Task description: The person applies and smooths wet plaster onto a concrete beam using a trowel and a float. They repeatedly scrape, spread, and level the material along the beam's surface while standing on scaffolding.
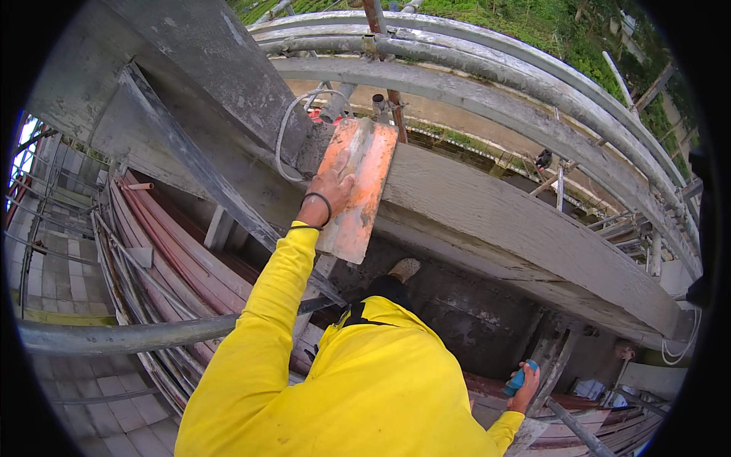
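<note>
My left hand (329, 196), with a dark band round its wrist, is closed on an orange plastering float (378, 164). Grey mortar smears the float, which lies at the left end of a low wall's mortar-coated top (502, 217), beside a concrete column (221, 68). Whether its face touches the mortar is hidden. Down at the lower right, my right hand (524, 393) grips a blue object (518, 378); its kind cannot be made out. That hand is well apart from the wall.
Scaffold pipes (487, 91) run beyond the wall. Another pipe (145, 335) crosses at my left, near stacked reddish-brown planks or channels (175, 259). A looped cable (283, 137) hangs by the column. Below my body is a dark floor (464, 305). A distant person (544, 158) is lower down outside.
</note>
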Available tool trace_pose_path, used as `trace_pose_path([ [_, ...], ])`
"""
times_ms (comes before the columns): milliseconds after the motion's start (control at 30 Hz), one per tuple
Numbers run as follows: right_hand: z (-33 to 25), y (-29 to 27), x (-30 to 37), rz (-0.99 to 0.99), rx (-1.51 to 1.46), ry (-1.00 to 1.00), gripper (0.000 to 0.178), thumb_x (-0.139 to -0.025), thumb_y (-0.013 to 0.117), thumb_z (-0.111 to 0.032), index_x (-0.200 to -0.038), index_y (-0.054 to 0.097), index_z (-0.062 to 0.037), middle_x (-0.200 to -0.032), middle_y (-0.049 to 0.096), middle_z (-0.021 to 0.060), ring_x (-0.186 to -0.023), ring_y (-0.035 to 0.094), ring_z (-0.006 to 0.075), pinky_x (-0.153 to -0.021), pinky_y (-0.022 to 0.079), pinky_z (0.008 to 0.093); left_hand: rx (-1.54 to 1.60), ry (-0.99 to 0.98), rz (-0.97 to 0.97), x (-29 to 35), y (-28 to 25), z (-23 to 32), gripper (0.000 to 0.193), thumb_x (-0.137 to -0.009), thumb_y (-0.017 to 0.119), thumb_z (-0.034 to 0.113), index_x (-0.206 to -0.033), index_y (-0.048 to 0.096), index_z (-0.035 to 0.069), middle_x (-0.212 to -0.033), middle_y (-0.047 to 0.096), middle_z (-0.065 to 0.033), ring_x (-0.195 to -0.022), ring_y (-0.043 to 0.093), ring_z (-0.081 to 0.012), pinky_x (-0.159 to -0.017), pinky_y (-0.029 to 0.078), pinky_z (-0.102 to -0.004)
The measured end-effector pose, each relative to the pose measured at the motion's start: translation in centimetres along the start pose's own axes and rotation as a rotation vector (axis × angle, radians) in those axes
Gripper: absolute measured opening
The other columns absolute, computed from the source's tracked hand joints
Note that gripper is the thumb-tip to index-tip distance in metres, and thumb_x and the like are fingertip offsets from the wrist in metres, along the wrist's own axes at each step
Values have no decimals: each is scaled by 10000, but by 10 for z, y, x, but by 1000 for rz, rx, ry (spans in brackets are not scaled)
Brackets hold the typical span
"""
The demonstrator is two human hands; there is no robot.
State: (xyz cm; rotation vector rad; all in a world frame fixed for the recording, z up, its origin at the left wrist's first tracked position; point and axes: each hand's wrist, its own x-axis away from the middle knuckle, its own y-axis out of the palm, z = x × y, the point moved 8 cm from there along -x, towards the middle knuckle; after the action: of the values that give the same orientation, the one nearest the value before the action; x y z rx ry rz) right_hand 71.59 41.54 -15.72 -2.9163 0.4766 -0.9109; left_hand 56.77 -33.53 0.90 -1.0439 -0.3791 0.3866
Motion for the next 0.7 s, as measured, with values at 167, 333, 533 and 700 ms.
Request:
trace_pose_path([
  [167, 18, -12, 6, 56, -46, -38, 272, -1033, 691, -293, -1204, 623, -93, -1053, 691, 47, -693, 645, 140, -507, 536, 290, -71, 110, -125, 24, 13, 15, 723, -1046, 606, 360, -1711, 348, 244, -1347, 691, -323, -1244, 662, -508, -1066, 534, -499],
  [333, 28, -8, 24, 60, -97, 17, 274, -1009, 710, -220, -1227, 641, -68, -1052, 704, 51, -751, 646, 150, -657, 538, 302, -81, -25, -46, -3, 17, 10, 734, -1052, 570, 395, -1724, 301, 271, -1307, 707, -318, -1181, 678, -532, -1045, 534, -556],
  [533, 50, -20, 25, 130, -128, 17, 260, -1024, 699, -242, -1216, 643, -76, -1040, 706, 43, -746, 645, 143, -681, 542, 297, -231, 43, -138, 30, 16, 23, 750, -1053, 587, 424, -1728, 288, 297, -1263, 723, -326, -1133, 689, -547, -983, 543, -573],
  [700, 60, -21, 31, 119, -155, 44, 300, -1011, 709, -242, -1243, 644, -64, -1059, 703, 50, -789, 657, 146, -696, 555, 306, -118, 35, -2, 10, 10, -6, 740, -1060, 592, 400, -1725, 300, 256, -1265, 725, -319, -1161, 687, -529, -1017, 542, -561],
])
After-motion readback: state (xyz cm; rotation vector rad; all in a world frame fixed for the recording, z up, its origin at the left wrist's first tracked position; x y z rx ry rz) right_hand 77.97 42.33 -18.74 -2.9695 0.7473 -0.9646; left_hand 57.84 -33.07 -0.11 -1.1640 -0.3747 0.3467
